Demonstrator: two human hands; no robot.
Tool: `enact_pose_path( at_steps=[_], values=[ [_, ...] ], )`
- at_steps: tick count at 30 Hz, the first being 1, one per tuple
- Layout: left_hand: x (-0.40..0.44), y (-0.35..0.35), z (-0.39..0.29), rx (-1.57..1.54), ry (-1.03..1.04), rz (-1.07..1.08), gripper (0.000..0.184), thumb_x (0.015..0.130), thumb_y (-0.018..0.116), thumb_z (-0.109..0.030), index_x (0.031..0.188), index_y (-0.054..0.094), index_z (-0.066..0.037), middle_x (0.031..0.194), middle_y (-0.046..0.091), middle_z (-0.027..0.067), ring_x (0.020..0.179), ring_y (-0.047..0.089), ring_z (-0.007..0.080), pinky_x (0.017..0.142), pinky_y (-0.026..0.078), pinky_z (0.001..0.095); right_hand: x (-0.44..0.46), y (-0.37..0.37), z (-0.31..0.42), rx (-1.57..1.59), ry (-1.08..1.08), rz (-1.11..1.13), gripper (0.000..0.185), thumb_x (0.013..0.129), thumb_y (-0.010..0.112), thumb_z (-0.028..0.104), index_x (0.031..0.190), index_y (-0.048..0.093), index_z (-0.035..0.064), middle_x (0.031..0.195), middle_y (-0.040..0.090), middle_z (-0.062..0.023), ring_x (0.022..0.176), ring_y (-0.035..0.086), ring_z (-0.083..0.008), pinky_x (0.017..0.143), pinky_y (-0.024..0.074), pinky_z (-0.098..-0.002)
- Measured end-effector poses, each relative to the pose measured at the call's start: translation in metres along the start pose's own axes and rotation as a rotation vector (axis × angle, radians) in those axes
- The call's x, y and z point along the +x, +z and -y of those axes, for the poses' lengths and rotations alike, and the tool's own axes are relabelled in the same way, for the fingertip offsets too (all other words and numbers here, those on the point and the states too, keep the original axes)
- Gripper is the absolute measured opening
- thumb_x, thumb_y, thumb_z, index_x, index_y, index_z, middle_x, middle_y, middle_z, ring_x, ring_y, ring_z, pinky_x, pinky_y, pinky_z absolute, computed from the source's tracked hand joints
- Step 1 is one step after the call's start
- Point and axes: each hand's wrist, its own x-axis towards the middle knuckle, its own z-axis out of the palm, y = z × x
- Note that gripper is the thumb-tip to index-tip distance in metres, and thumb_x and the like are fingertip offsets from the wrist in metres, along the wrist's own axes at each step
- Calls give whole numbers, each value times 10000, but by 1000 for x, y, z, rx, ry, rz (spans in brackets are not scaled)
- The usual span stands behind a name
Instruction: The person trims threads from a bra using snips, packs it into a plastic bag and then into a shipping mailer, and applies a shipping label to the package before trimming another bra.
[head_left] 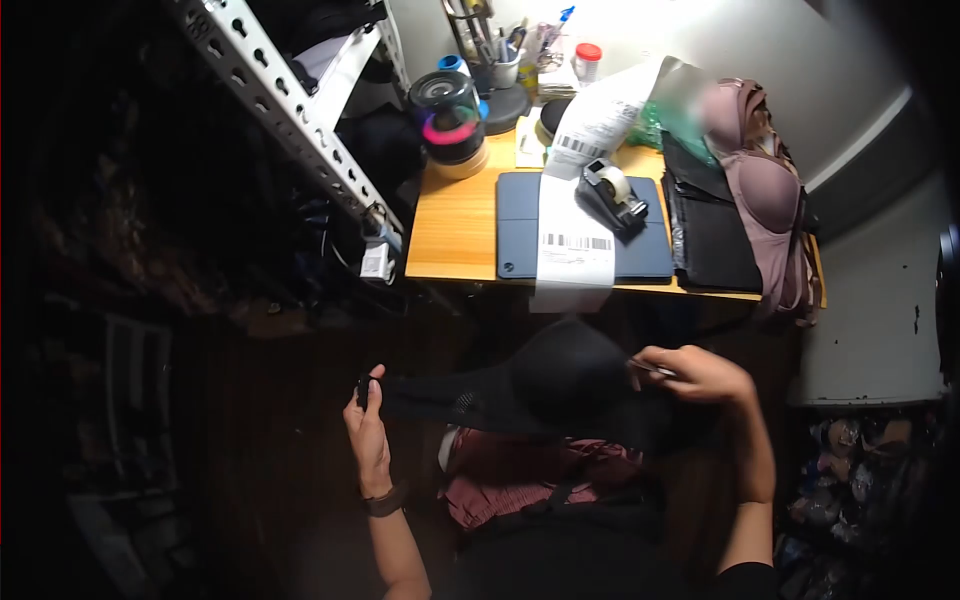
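Note:
A black bra [570, 375] is stretched out between my two hands, above my lap. My left hand [368, 425] grips the end of its band, thumb up. At the right side of the cup, my right hand [700, 375] is closed around a thin, shiny metal tool [655, 369], whose tip points at the black fabric. The exact kind of tool is too small to make out. Dark red gathered cloth [500, 480] shows below the bra, over my lap.
A wooden desk [450, 230] ahead carries a blue folder [515, 225], a label strip [575, 265], a tape dispenser [612, 195], a jar [450, 120] and mauve bras [770, 190]. White metal shelving [290, 100] rises at left; packed bags [840, 480] lie at right.

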Motion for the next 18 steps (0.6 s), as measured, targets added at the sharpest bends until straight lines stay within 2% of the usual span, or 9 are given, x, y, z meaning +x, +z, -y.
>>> enact_pose_path(
  at_steps=[1,3,5,7,10,11,13,15,18],
  values=[
    [1,-3,5,205,144,-151,301,926,538,-152,1175,550,18,930,620,35,857,559,80,811,426,208,13,26,-5,-213,-10,-121,333,757,551,44,1089,529,53,871,589,-127,816,591,-298,744,442,-397],
    [0,15,2,143,194,-219,262,901,579,-115,1127,571,18,874,583,-1,831,507,43,794,397,194,23,50,-6,-461,-138,-325,303,729,566,34,1032,551,34,904,562,-146,865,556,-331,784,418,-420],
    [-4,24,5,191,258,-249,209,897,583,-100,1069,582,20,854,563,-12,811,492,43,791,395,203,9,74,-21,105,-20,-249,233,746,550,21,979,560,10,875,581,-169,816,589,-318,721,456,-364],
    [-8,26,10,194,223,-214,165,904,566,-89,1026,572,22,920,563,4,826,505,72,807,406,233,-28,86,-31,191,160,-185,152,802,533,42,939,569,-12,835,603,-180,785,614,-301,701,468,-340],
    [-19,37,15,535,427,-149,165,875,515,-19,1033,543,18,970,545,60,809,530,135,789,424,270,-97,124,-79,307,500,-146,216,911,490,164,962,617,-4,806,636,-156,791,638,-218,712,472,-311],
    [-32,41,15,687,509,-93,189,858,498,2,1044,531,16,975,538,84,805,542,155,780,432,280,-128,154,-105,369,478,-128,295,939,461,237,1034,617,5,829,654,-118,795,631,-180,716,475,-296],
    [-59,39,0,871,286,472,167,791,535,-19,935,613,-53,818,531,118,750,552,222,708,456,306,-167,192,-100,796,604,-60,469,946,442,400,1082,586,-24,1027,642,-99,959,584,-165,841,443,-294],
    [-78,24,-1,1084,260,899,235,731,647,-173,958,664,-115,798,525,81,742,530,219,723,410,307,-180,223,-84,850,839,-69,376,934,483,414,942,569,47,896,528,37,858,450,-75,793,386,-235],
    [-84,14,-4,1077,43,979,294,712,674,-229,990,670,-132,855,525,74,780,518,210,761,385,306,-178,236,-65,1185,884,-192,215,930,520,325,902,497,113,825,385,79,782,352,-45,756,344,-199]
  ],
)
